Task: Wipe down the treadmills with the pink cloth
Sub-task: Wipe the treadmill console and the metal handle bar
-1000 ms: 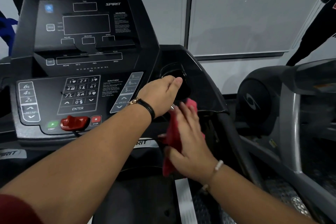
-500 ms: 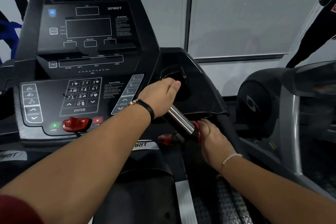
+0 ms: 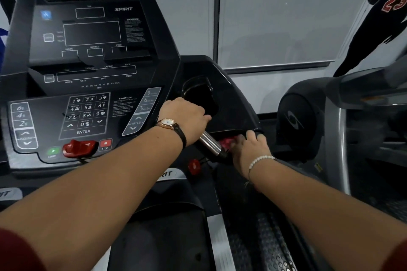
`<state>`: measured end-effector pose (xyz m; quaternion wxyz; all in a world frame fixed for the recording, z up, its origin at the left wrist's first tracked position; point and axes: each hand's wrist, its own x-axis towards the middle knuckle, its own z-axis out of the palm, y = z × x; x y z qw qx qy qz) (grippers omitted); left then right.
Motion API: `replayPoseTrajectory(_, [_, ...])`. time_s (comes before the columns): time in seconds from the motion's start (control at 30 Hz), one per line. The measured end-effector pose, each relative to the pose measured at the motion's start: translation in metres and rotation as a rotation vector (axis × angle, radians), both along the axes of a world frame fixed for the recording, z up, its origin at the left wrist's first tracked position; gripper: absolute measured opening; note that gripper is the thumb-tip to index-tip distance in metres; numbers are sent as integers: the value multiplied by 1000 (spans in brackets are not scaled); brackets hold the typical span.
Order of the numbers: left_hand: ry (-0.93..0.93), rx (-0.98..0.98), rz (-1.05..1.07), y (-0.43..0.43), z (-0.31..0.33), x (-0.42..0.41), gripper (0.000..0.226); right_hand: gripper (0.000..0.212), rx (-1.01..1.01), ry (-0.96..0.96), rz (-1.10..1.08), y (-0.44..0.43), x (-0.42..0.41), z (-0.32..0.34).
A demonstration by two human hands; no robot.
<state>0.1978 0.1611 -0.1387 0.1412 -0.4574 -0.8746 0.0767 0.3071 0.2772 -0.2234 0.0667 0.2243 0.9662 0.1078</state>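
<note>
The pink cloth (image 3: 228,143) is bunched under the fingers of the right hand (image 3: 250,153), only a small red-pink fold of it showing. It is pressed against the lower end of the chrome handlebar grip (image 3: 210,143), directly below the right edge of the treadmill console (image 3: 92,68). The right hand is curled closed over the cloth, knuckles up, with a white bead bracelet (image 3: 261,159) at the wrist.

The left hand (image 3: 185,116) is wrapped shut around the upper end of the same grip, just right of the console's speed keys (image 3: 141,114). A gold-cased wristwatch (image 3: 168,123) on a dark strap sits on that wrist. A bare stretch of chrome lies between the two hands.

On the console face, the numeric keypad (image 3: 84,114) is left of the left hand, with the red safety key (image 3: 79,148) and the stop button (image 3: 105,145) below it. The cup holder (image 3: 199,94) is recessed in the console's right wing, just above the left hand. A second machine (image 3: 343,121) stands well to the right of the console, blurred. The displays on the console are dark.
</note>
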Motion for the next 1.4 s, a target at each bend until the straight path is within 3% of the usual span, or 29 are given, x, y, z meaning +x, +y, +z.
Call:
replayPoseTrajectory(0.17, [-4,17,34,1,-4,-2,44,41,-57,34,29,7,-9,-1])
replayPoseTrajectory(0.33, [-2,77,43,2,-8,-4,41,62,-400,180,152,3,9,-5])
replayPoseTrajectory(0.4, [1,85,45,3,-10,-5,45,61,-369,202,114,-2,17,-8])
replayPoseTrajectory(0.53, [6,89,39,2,-10,-6,43,35,-227,140,-35,-5,7,-5])
replayPoseTrajectory(0.7, [3,88,33,2,-9,-6,43,49,-369,31,-193,-13,-11,13])
replayPoseTrajectory(0.9, [-20,127,10,1,-12,-9,44,58,-701,497,-131,-51,16,31])
replayPoseTrajectory(1.0, [-3,142,17,1,-12,-7,42,63,-561,543,-64,-46,18,14])
replayPoseTrajectory(1.1, [25,134,4,0,-11,-6,35,49,-323,538,-53,-29,8,-12])
replayPoseTrajectory(1.17, [25,129,2,0,-11,-6,36,43,-317,480,-60,-16,6,-22])
replayPoseTrajectory(1.3, [-15,123,17,0,-11,-7,43,43,-277,173,22,-6,10,-6])
replayPoseTrajectory(1.4, [-14,125,0,-2,-10,-9,43,16,-324,240,45,-3,24,23])
